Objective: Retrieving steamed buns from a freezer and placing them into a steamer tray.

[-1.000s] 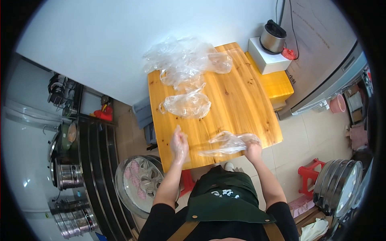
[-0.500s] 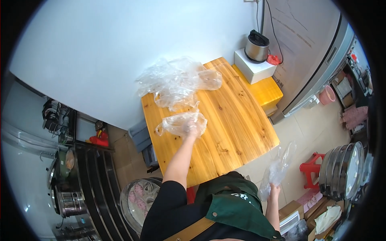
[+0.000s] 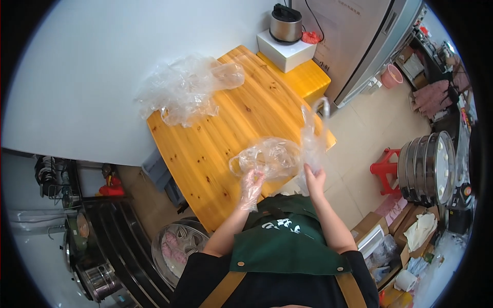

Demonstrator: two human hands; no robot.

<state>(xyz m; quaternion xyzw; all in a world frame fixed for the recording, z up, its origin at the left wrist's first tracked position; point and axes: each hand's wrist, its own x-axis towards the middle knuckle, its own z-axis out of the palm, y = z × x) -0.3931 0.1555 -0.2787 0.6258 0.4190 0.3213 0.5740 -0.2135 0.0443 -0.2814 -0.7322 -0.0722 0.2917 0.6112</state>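
Over the near edge of the wooden table, my left hand (image 3: 251,186) has its fingers closed on a crumpled clear plastic bag (image 3: 271,154). Thin clear film covers this hand down to the wrist; whether it is a glove or part of a bag I cannot tell. Close by on the right, my right hand (image 3: 314,180) grips a second clear plastic bag (image 3: 313,134), which stands up above the fist with a loop at its top. The two bags meet or overlap between my hands. A heap of clear plastic bags (image 3: 187,90) lies at the table's far left, by the wall.
The wooden table (image 3: 246,113) is in front of me. Behind it, a steel cooker (image 3: 285,24) rests on a white box (image 3: 285,51). Stacked steamers (image 3: 426,167) on a red stool (image 3: 385,169) stand at right. At lower left is a round tray (image 3: 169,256) with pink pieces.
My left hand has drawn its bag back from the table's middle toward me. My right hand has come up from beside my hip with its bag, bringing both hands together.
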